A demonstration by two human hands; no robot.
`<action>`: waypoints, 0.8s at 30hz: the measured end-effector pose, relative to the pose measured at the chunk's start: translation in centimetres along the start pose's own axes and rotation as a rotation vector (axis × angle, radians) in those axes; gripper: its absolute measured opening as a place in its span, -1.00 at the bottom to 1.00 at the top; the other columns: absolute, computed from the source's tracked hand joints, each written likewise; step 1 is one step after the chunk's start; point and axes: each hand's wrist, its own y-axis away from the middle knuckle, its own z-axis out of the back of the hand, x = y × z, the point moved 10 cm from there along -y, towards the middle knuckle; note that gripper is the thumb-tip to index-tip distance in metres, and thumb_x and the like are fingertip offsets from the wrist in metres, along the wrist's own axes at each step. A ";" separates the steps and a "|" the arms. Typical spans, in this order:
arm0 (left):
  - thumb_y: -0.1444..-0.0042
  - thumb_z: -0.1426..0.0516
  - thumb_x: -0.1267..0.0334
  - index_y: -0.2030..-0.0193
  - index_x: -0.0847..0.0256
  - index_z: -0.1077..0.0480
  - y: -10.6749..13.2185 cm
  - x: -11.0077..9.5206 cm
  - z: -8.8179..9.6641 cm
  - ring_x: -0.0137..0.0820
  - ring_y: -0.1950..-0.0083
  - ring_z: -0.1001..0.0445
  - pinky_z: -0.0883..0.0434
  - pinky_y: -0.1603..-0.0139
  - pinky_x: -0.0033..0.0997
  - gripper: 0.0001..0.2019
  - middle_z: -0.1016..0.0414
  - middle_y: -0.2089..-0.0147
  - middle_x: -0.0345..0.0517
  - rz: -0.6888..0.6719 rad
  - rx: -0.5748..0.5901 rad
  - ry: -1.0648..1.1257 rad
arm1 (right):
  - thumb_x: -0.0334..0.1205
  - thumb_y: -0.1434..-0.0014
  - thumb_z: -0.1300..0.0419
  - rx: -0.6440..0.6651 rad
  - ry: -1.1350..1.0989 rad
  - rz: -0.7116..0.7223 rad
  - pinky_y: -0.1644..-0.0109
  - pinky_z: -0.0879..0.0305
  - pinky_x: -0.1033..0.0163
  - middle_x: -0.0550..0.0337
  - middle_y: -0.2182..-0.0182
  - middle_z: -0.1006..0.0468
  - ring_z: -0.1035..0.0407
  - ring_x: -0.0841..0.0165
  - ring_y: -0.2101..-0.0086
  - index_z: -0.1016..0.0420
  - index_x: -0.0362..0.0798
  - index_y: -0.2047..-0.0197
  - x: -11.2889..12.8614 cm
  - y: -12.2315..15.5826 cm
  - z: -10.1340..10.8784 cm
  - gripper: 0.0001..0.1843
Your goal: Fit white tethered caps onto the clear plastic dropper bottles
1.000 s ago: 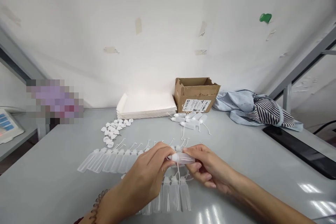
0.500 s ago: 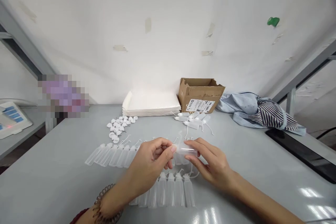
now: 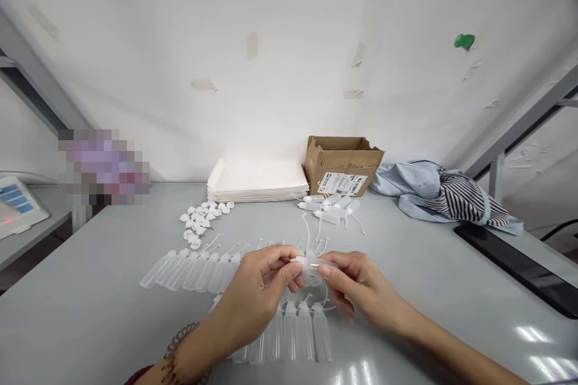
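Note:
A small translucent squeeze bottle (image 3: 312, 263) lies sideways between my two hands, above the grey table. My left hand (image 3: 264, 283) pinches its neck end, where a white piece shows between thumb and fingers. The bottle's body is gripped by my right hand (image 3: 363, 289), thumb on the near side. A thin white tube rises behind the bottle; I cannot tell which bottle it belongs to. Below my hands lies a row of similar bottles (image 3: 293, 331) with bent thin tubes. Another row of bottles (image 3: 198, 271) extends to the left, partly hidden by my left hand.
White caps (image 3: 201, 216) lie in a heap at the back left. Several loose bottles (image 3: 332, 210) rest before a cardboard box (image 3: 343, 159). Beside the box is a stack of white sheets (image 3: 257, 183). Folded cloth (image 3: 442, 192) and a black phone-like slab (image 3: 519, 267) are at right.
My right hand's fingers have shifted along the bottle, its thumb now lying over the body. Both hands still hold the bottle. The view has moved slightly.

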 end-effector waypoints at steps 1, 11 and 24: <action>-0.17 -0.06 0.22 0.32 0.21 -0.43 0.0 -0.2 0.0 -0.41 0.37 -0.45 -0.40 0.31 -0.48 -0.83 -0.46 0.44 -0.18 -0.015 -0.011 -0.005 | 0.02 -0.20 -0.07 0.033 -0.123 -0.048 0.67 -0.04 0.43 0.45 0.77 -0.11 0.00 0.58 0.76 -0.39 -0.13 0.38 -0.6 0.0 -0.3 -0.64; -0.12 -0.08 0.10 0.33 0.21 -0.42 -0.3 1.5 0.5 -0.39 0.40 -0.46 -0.42 0.37 -0.47 -0.77 -0.48 0.46 -0.16 0.080 -0.150 -0.042 | -0.15 -0.23 -0.09 -0.215 0.408 0.374 0.43 -0.25 0.33 0.18 0.51 -0.42 -0.29 0.44 0.51 -0.45 -0.15 0.20 2.7 0.3 2.0 -0.76; -0.09 -0.07 -0.06 0.08 0.23 -0.38 -2.0 2.0 8.2 -0.23 0.15 -0.50 -0.48 0.25 -0.29 -0.58 -0.53 0.16 0.02 0.055 -0.454 -0.138 | -0.21 -0.27 0.00 -0.695 1.118 0.635 0.29 -0.28 0.13 -0.02 0.35 -0.43 -0.27 0.20 0.32 -0.44 -0.10 0.11 1.7 -2.2 11.8 -0.75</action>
